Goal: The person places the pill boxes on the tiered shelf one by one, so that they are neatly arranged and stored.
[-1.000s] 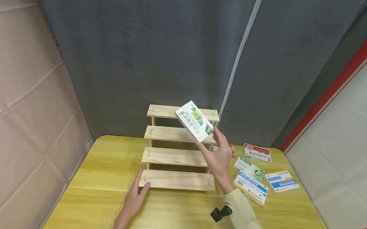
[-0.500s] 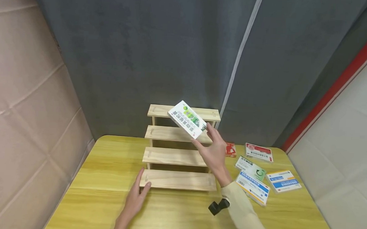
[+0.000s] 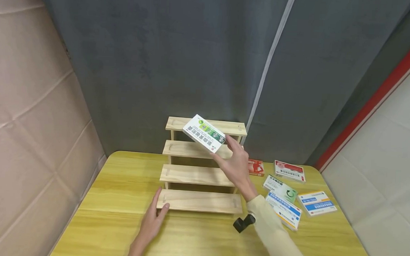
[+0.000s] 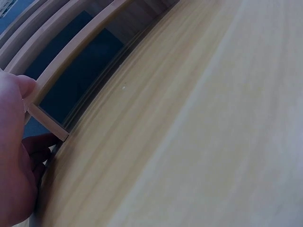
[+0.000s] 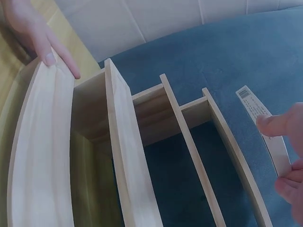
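Observation:
A white medicine box [image 3: 204,134] with green print is pinched at its right end by my right hand [image 3: 236,162]. It tilts in front of the top two tiers of a four-step wooden display rack [image 3: 201,201], overlapping them in the head view. From the right wrist camera, the box [image 5: 267,132] appears edge-on beyond the top shelf, thumb on one side and fingers on the other. My left hand [image 3: 150,218] grips the left end of the lowest shelf. In the left wrist view its thumb lies at the board edge and curled fingers sit low by the rack's leg [image 4: 47,122].
To the right on the yellow wood table [image 3: 112,200] lie a red box [image 3: 256,167], a red-and-white box [image 3: 289,171], a green-and-white box [image 3: 280,187] and two blue-and-white boxes [image 3: 283,209]. A dark curtain [image 3: 159,65] hangs behind the rack.
My right hand has carried the white medicine box leftward across the upper tiers, turning it flatter. More of the red box now shows beside the rack. My left hand stays on the lowest shelf.

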`<state>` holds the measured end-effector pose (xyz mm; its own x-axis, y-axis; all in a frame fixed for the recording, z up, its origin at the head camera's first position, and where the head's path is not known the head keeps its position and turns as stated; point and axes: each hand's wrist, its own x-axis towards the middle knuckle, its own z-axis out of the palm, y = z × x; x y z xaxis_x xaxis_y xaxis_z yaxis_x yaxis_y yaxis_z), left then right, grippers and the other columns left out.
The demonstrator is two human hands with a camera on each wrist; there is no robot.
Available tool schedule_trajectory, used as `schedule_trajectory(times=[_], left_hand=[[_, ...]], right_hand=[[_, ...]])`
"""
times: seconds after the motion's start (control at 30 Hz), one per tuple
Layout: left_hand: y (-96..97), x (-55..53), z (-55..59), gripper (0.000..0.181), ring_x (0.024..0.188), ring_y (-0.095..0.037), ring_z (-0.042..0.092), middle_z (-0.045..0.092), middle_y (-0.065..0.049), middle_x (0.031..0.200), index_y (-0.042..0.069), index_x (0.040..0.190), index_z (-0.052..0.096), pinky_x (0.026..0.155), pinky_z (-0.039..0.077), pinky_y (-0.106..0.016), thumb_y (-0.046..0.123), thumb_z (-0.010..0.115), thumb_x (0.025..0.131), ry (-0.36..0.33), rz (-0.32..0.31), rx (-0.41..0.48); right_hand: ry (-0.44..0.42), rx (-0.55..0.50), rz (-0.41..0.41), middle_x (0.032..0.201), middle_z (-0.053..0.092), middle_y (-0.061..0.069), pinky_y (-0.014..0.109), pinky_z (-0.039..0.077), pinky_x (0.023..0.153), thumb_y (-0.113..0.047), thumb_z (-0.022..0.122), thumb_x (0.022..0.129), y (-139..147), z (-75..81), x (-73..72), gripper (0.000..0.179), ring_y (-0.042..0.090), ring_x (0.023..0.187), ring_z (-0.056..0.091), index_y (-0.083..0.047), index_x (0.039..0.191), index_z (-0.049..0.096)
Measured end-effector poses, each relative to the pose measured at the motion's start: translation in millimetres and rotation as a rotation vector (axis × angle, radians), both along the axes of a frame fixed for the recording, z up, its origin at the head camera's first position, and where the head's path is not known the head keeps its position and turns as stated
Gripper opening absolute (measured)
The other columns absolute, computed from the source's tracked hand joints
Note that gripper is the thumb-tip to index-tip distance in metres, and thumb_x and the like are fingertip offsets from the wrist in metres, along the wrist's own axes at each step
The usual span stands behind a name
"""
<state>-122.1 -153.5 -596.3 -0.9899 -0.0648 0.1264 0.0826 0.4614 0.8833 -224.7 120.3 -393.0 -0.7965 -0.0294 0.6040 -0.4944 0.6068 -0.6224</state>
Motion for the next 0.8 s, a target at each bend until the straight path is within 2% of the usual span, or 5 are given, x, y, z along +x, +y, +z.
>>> schedule_trajectory(times=[0.3, 0.53, 0.8], left_hand=[[0.4, -0.6, -0.2, 0.068, 0.15, -0.049, 0.024, 0.018, -0.013, 0.17, 0.015, 0.164, 0.016, 0.12, 0.019, -0.071, 0.037, 0.048, 0.107, 0.003, 0.001, 0.005], [1.3, -0.4, -0.5, 0.069, 0.151, -0.048, 0.024, 0.019, -0.012, 0.17, 0.017, 0.164, 0.017, 0.118, 0.019, -0.073, 0.038, 0.049, 0.107, 0.003, 0.004, 0.011], [0.9, -0.6, -1.5, 0.069, 0.15, -0.05, 0.025, 0.02, -0.013, 0.169, 0.016, 0.164, 0.017, 0.119, 0.019, -0.072, 0.04, 0.048, 0.107, 0.004, 0.008, -0.003]], right_hand=[[-0.047, 0.067, 0.007, 0.134, 0.065, 0.021, 0.048, 0.057, 0.098, -0.022, 0.092, 0.074, -3, 5.5, -13.3, 0.076, 0.036, 0.113, 0.069, 0.003, 0.137, 0.059], [-0.068, 0.136, 0.053, 0.136, 0.063, 0.024, 0.046, 0.059, 0.095, -0.024, 0.089, 0.077, -3, 12.4, -25.9, 0.077, 0.038, 0.112, 0.069, 0.005, 0.139, 0.056], [-0.17, 0.146, 0.077, 0.137, 0.064, 0.02, 0.045, 0.057, 0.1, -0.029, 0.088, 0.078, -7, 20.9, -40.8, 0.077, 0.035, 0.118, 0.067, 0.001, 0.141, 0.056]])
